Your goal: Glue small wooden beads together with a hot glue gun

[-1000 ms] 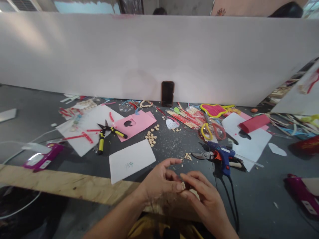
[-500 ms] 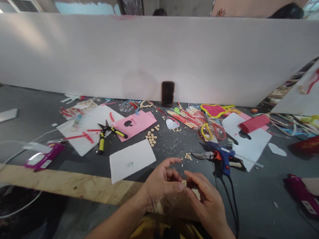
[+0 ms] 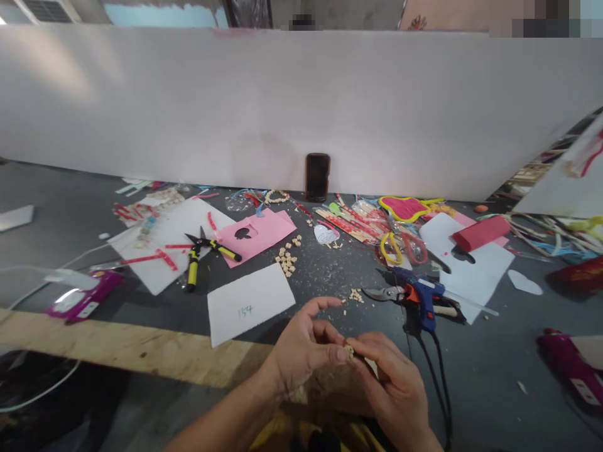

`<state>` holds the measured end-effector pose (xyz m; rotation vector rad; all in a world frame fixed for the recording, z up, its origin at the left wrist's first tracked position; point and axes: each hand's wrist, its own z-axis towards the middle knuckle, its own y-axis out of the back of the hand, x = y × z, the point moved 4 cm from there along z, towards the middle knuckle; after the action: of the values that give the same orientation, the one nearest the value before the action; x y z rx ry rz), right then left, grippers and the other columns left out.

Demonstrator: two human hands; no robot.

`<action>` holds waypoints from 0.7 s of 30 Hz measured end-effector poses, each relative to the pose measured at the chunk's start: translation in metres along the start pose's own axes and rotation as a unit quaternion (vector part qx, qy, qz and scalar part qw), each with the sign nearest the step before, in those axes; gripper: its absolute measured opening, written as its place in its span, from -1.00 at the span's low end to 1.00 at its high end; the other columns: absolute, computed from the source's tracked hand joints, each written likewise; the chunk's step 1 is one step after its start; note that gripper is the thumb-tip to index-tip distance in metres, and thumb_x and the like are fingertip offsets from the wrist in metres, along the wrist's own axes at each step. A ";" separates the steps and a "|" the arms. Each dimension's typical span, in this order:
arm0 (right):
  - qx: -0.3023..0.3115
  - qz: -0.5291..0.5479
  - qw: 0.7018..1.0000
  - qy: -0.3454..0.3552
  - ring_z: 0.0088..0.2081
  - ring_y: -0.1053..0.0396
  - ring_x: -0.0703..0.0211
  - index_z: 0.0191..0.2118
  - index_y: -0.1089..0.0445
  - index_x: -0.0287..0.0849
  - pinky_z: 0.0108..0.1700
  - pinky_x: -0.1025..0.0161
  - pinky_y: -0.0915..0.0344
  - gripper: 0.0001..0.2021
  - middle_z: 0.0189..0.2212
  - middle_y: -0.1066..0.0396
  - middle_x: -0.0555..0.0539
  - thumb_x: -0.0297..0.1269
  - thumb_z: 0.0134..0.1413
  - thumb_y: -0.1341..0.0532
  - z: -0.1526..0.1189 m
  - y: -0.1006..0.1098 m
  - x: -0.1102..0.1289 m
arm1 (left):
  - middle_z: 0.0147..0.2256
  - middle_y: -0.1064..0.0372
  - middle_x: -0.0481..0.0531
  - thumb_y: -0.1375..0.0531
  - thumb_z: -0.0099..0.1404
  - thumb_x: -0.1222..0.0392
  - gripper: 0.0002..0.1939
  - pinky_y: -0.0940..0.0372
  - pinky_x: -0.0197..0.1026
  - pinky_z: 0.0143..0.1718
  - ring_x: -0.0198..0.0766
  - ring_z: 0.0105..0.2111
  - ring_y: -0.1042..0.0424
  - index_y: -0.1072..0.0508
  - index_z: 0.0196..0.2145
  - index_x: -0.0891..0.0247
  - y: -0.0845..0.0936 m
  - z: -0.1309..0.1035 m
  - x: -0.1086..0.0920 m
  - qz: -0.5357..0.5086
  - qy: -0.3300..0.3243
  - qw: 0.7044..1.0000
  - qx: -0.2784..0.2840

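Note:
A small knobbly beige cluster (image 3: 349, 351) is pinched at the fingertips of my left hand (image 3: 304, 348), whose index finger reaches out above it. Thumb and index finger of my right hand (image 3: 393, 373) close on the same cluster from the other side. Just beyond the fingers lie loose short beige bits (image 3: 356, 295). A heap of similar beige clusters (image 3: 285, 260) sits farther left, touching the corner of a white card (image 3: 249, 304) with green handwriting. Right of the bits are pruning shears (image 3: 384, 294) and a blue glue gun (image 3: 426, 301).
Yellow-and-black pliers (image 3: 200, 254) lie open on white paper at the left. A phone (image 3: 317, 177) leans against the white partition (image 3: 198, 107). Yellow-handled scissors (image 3: 391, 248) and patterned strips lie at the back. Purple power strips (image 3: 89, 301) stand at both sides; the glue gun's cord runs toward me.
My right thumb and index finger have come in onto the cluster and closed against it. My left hand has barely moved.

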<state>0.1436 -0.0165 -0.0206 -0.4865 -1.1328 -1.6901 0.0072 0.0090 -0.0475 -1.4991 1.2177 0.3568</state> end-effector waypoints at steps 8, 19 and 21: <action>-0.001 0.014 1.000 0.016 -0.37 -0.41 0.25 -0.21 -0.41 -0.05 -0.36 0.35 -0.37 -0.73 -0.42 -0.44 -0.01 -0.55 0.00 -0.15 0.001 -0.002 -0.001 | -0.58 -0.39 -0.13 -0.42 -0.21 0.39 -0.32 -0.22 -0.35 -0.48 -0.42 -0.59 -0.34 -0.24 -0.12 0.30 0.001 0.001 0.001 -0.018 0.007 1.000 -0.012; 0.020 0.070 0.991 -0.114 -0.26 -0.41 0.22 -0.12 -0.38 -0.03 -0.28 0.37 -0.36 -0.74 -0.28 -0.43 -0.04 -0.39 0.03 -0.21 -0.006 -0.008 -0.015 | -0.56 -0.38 -0.12 -0.39 -0.12 0.37 -0.37 -0.19 -0.36 -0.48 -0.43 -0.57 -0.31 -0.24 -0.10 0.31 0.004 0.007 0.001 0.002 0.003 1.000 0.007; 0.011 0.074 0.990 -0.118 -0.29 -0.40 0.23 -0.18 -0.40 -0.05 -0.30 0.39 -0.35 -0.81 -0.32 -0.42 -0.03 -0.39 0.06 -0.18 -0.006 -0.007 -0.015 | -0.56 -0.36 -0.14 -0.40 -0.13 0.37 -0.38 -0.18 -0.36 -0.47 -0.44 -0.56 -0.30 -0.25 -0.11 0.31 0.005 0.008 0.001 0.019 -0.002 1.000 0.009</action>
<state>0.1451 -0.0135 -0.0381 -0.7538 -1.2517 -1.5185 0.0068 0.0155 -0.0538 -1.4605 1.2446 0.3721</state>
